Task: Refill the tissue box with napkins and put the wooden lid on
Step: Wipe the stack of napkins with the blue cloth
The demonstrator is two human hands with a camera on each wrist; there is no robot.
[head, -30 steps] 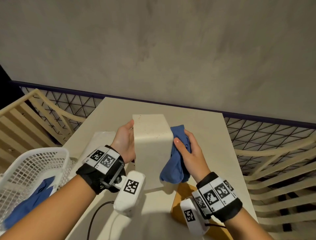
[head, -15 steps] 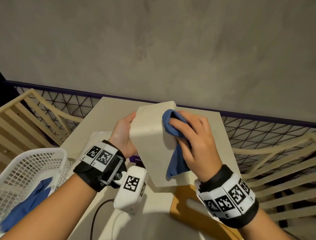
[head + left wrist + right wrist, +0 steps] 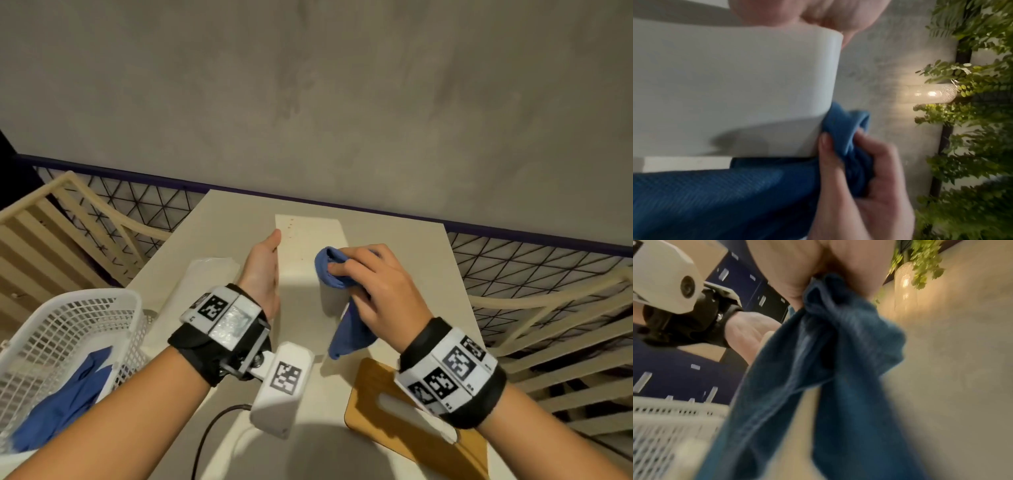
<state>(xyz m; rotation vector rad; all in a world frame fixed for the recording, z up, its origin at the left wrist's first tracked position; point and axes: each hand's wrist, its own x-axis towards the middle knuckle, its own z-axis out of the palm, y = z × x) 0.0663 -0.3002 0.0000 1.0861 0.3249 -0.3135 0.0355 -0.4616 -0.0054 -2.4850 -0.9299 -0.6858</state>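
Head view: right hand [image 3: 383, 294] presses blue cloth [image 3: 337, 274] onto unlabelled tissue box [image 3: 301, 240].

White mesh basket [image 3: 68, 329] left on the table [image 3: 219, 219]

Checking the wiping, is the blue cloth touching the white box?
Touching. The head view shows the right hand pressing the blue cloth onto the white box.
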